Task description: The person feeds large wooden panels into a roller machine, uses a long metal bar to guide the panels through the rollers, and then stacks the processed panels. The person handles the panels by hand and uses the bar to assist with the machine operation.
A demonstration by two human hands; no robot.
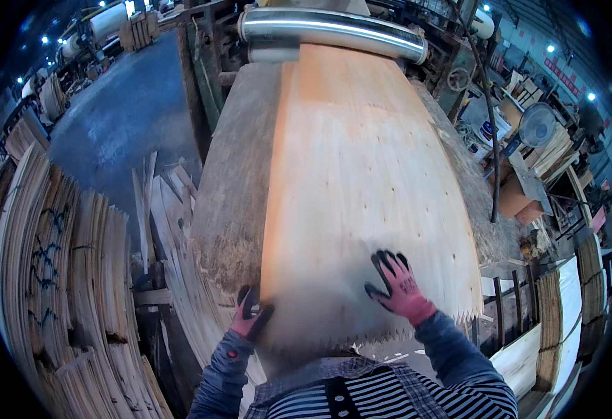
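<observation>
A large, pale wood veneer sheet (369,188) with a jagged near edge lies on a worn grey table (229,174). Its far end reaches a shiny metal roller (334,29). My left hand (251,320), in a pink and black work glove, is at the sheet's near left corner. Its thumb and fingers are at the edge and appear to grip it, though blur softens the detail. Gloved alike, my right hand (400,285) rests with fingers spread on the sheet's near right part. An orange-tinted strip runs along the sheet's left side and far end.
Stacked veneer (40,279) stands at the left, beside loose strips (180,230). A fan (536,126) and cardboard boxes (519,188) are at the right. Below them stand more bundled sheets (550,328). A dark upright rod (491,126) hangs near the table's right side.
</observation>
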